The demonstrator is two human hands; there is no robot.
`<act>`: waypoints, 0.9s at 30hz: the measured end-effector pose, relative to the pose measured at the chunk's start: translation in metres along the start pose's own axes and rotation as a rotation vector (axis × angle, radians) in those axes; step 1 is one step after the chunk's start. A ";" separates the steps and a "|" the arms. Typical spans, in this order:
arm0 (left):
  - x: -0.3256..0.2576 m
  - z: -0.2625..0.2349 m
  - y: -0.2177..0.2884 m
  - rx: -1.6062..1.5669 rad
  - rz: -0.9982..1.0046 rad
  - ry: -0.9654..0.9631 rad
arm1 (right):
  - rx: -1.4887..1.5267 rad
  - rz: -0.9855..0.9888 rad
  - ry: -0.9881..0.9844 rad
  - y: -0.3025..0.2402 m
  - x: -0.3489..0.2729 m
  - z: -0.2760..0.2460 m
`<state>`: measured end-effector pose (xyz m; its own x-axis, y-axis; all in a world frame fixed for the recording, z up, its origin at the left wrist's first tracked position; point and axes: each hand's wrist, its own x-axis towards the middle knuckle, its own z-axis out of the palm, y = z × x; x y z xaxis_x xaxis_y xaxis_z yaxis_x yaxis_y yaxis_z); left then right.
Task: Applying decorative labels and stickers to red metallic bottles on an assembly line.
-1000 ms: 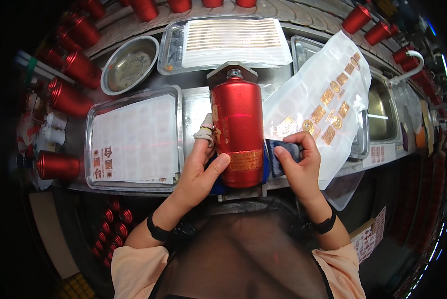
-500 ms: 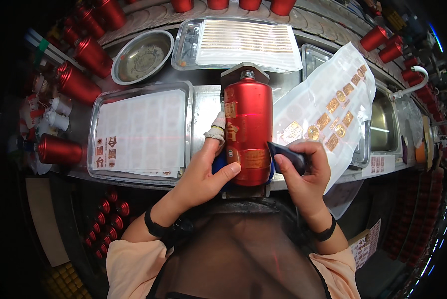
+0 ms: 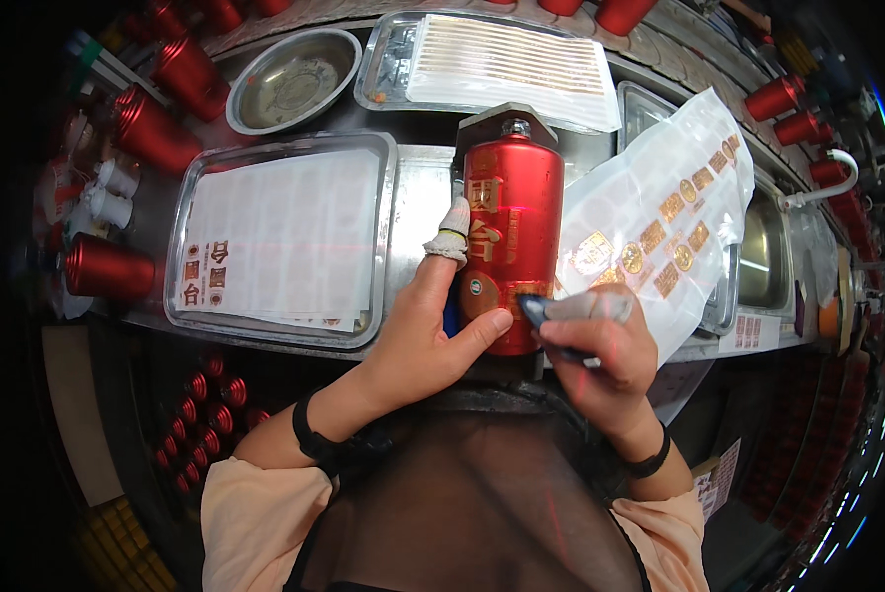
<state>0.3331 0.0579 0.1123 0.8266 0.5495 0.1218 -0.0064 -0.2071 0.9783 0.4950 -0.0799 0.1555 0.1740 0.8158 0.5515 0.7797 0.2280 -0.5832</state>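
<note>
A red bottle [image 3: 526,183] with gold decals lies in a dark cradle [image 3: 470,134] in front of me, neck pointing away. My left hand [image 3: 424,324] grips its left side, thumb across the lower front and a white-wrapped finger along the edge. In my right hand [image 3: 610,350] is a small dark blue scraper [image 3: 534,309], its edge against the gold label low on the bottle. That hand is slightly blurred, and its fingers are closed round the tool.
To the left, a metal tray [image 3: 387,212] holds decal sheets; another tray [image 3: 371,77] with striped sheets is farther back beside a metal bowl [image 3: 294,84]. A translucent decal sheet [image 3: 650,168] lies right, near a sink [image 3: 761,247]. Red bottles [image 3: 112,268] line the left.
The bottle has rolled to the right, bringing more of its gold decals face up. My right hand has turned over and brought the scraper from the bottle's right edge onto the lower label.
</note>
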 end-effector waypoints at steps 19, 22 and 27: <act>-0.004 0.000 -0.002 0.006 -0.035 0.040 | 0.053 0.350 0.134 0.008 0.013 0.004; -0.004 -0.002 0.002 0.117 0.005 0.038 | 0.138 0.376 0.152 0.002 0.011 -0.003; -0.011 -0.011 0.003 0.614 0.312 0.029 | 0.022 0.518 0.215 0.018 -0.003 -0.002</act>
<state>0.3181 0.0598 0.1160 0.8226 0.4094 0.3947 0.0854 -0.7751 0.6261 0.5098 -0.0797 0.1445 0.6512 0.6981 0.2977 0.5474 -0.1604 -0.8213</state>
